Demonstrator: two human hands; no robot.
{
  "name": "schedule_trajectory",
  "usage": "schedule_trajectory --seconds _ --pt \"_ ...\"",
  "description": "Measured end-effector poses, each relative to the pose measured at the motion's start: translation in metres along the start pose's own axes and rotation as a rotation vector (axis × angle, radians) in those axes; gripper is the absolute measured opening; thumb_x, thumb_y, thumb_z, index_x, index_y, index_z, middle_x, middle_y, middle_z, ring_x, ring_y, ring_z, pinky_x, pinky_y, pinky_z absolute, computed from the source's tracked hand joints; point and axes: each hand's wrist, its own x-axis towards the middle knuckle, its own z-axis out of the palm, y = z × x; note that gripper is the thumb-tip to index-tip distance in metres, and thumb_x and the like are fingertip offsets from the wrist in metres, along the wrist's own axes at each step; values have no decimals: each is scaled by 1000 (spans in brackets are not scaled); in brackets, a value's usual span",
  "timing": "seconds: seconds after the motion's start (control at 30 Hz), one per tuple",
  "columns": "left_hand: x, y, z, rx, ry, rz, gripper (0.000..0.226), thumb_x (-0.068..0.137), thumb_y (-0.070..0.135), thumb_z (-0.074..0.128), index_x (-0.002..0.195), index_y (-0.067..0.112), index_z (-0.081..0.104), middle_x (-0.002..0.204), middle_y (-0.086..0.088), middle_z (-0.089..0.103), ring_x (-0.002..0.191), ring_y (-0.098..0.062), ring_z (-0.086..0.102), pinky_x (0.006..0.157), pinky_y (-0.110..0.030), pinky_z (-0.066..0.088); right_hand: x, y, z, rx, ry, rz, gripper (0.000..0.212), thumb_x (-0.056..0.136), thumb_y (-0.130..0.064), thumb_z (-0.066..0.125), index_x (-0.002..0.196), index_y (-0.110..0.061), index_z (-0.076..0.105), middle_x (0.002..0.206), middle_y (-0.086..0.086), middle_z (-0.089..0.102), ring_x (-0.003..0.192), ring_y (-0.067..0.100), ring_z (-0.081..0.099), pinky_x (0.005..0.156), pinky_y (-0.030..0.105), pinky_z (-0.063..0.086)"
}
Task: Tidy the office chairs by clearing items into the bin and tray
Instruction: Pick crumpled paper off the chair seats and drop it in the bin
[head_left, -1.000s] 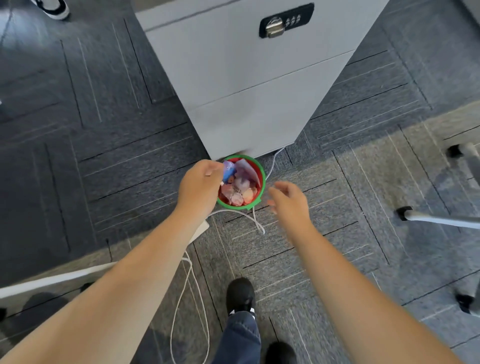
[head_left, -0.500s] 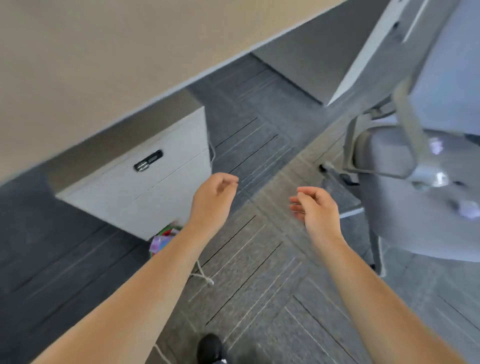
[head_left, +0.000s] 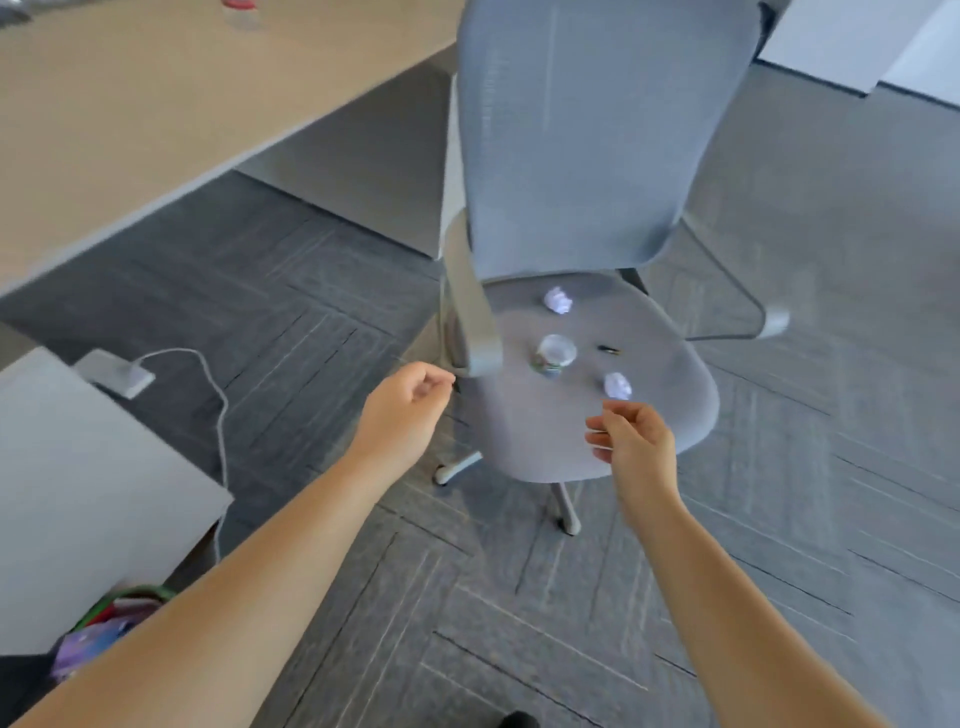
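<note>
A grey office chair (head_left: 670, 431) stands ahead of me. On its seat lie two crumpled white paper balls, one at the back (head_left: 558, 300) and one near the front (head_left: 617, 385), a small clear cup (head_left: 554, 355) and a small dark item (head_left: 608, 349). My right hand (head_left: 631, 449) hovers over the seat's front edge, just below the nearer paper ball, fingers loosely curled and empty. My left hand (head_left: 402, 410) hangs left of the seat near the armrest, also loosely curled and empty. The red bin with a green rim (head_left: 132, 603) shows at the lower left, partly behind my left arm.
A white drawer cabinet (head_left: 78, 499) stands at the left, beside the bin. A white power adapter (head_left: 114, 371) with its cable lies on the grey carpet. A beige desk (head_left: 156, 104) runs along the upper left. The chair's armrest (head_left: 475, 332) and legs jut outward.
My view has swung from the bin by the cabinet to the chair. Both hands have left the bin and now reach toward the seat, empty.
</note>
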Motion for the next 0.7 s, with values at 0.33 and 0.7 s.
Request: schedule_trajectory --seconds 0.33,0.7 --pt "51 56 181 74 -169 -31 11 89 20 47 88 18 58 82 1 56 89 -19 53 73 -29 39 103 17 -160 -44 131 82 11 91 -9 46 96 -8 56 75 -3 58 66 9 53 60 20 44" --pt "172 33 295 159 -311 -113 8 88 18 49 92 20 56 75 13 50 85 -13 47 61 -13 35 233 55 -161 -24 158 208 11 90 -8 46 88 -13 56 74 -4 57 67 8 52 64 23 43"
